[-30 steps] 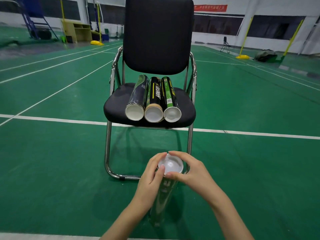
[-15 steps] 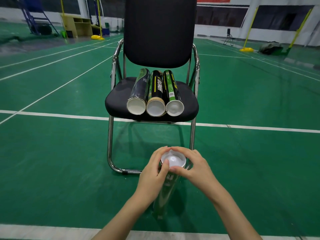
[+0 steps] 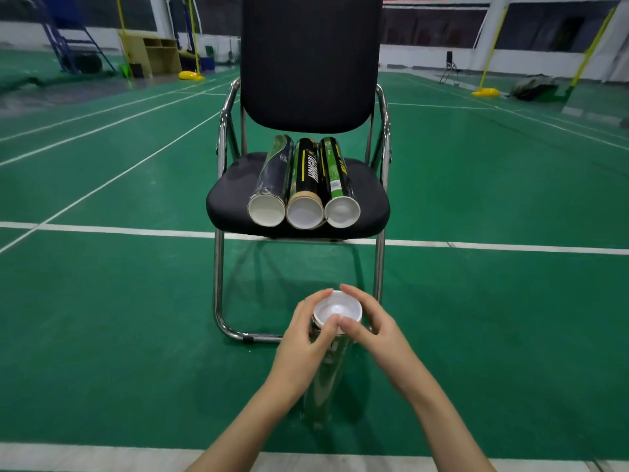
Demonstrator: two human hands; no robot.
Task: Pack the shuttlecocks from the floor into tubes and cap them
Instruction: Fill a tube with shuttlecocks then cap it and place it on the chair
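Two hands are meeting over a tube (image 3: pixel 328 373) standing upright on the green floor (image 3: pixel 102 335), near the white line at the near edge. Left hand (image 3: pixel 306 338) is curling its fingers round the tube's top with the thumb lying on the white cap (image 3: pixel 337 311); right hand (image 3: pixel 371 327) is cupping the cap's right rim, fingers bent against it. Just beyond, a black chair (image 3: pixel 306 63) with chrome legs is sitting across a white court line (image 3: pixel 510 248), and three tubes (image 3: pixel 303 182) are lying side by side on its seat, capped ends facing near. Far left, a wooden cabinet (image 3: pixel 149 56) and blue steps (image 3: pixel 64 42) are standing by the wall; far right, yellow posts (image 3: pixel 585 52) are rising from yellow bases beside a dark bag (image 3: pixel 534 87).
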